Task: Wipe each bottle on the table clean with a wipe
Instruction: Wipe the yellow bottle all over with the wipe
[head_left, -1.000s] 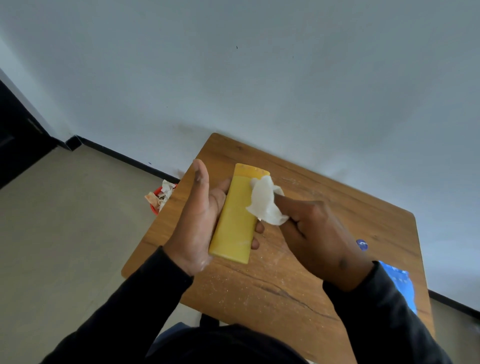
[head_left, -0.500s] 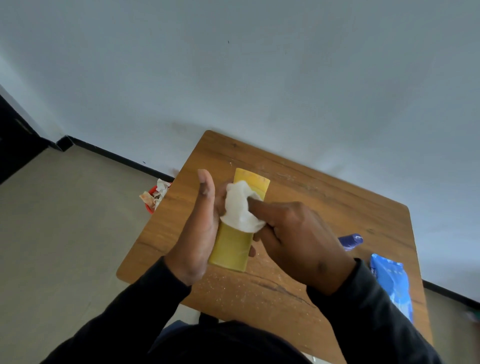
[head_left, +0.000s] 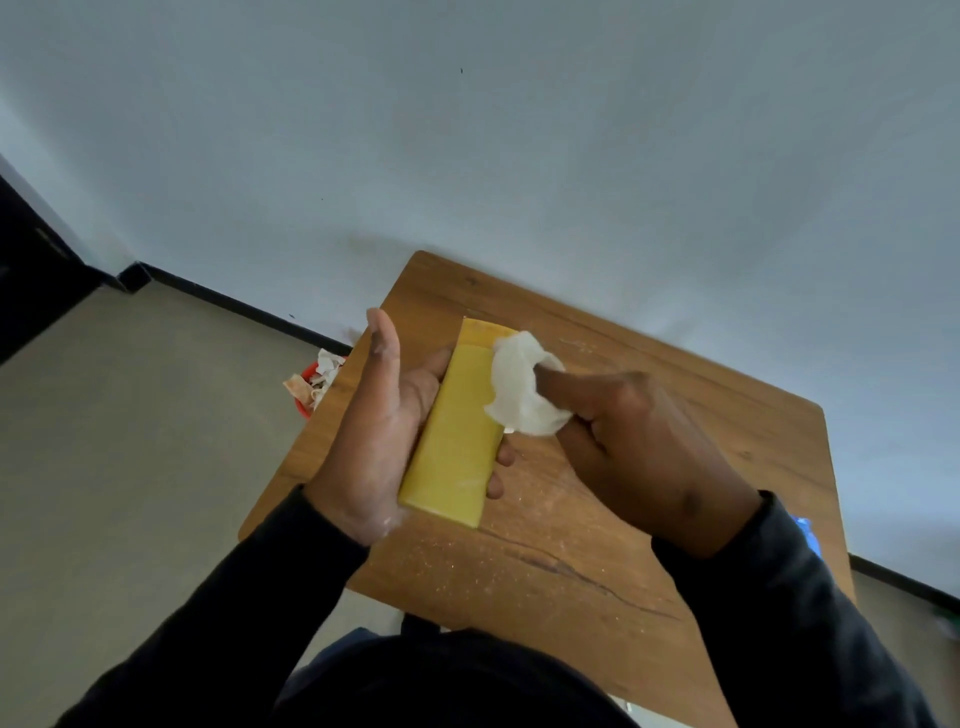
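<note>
**Yellow bottle wiped above the desk**

The left hand (head_left: 382, 431) is clasped around a flat yellow bottle (head_left: 457, 431), held above the wooden desk (head_left: 597, 545) near its left edge. The right hand (head_left: 639, 441) pinches a crumpled white wipe (head_left: 519, 387) against the bottle's upper right side.

A single head-worn view looks forward and steeply down from above the person's chest, so both dark sleeves run up from the bottom edge toward mid-frame. It sits close over the wooden counter (head_left: 649, 519), which fills the lower centre and lies skewed, one corner pointing toward the wall (head_left: 519, 156). The wide lens bends the wall across the whole upper half, and the floor (head_left: 130, 441) shows at the left, its dark baseboard (head_left: 234, 304) curving with it.
</note>
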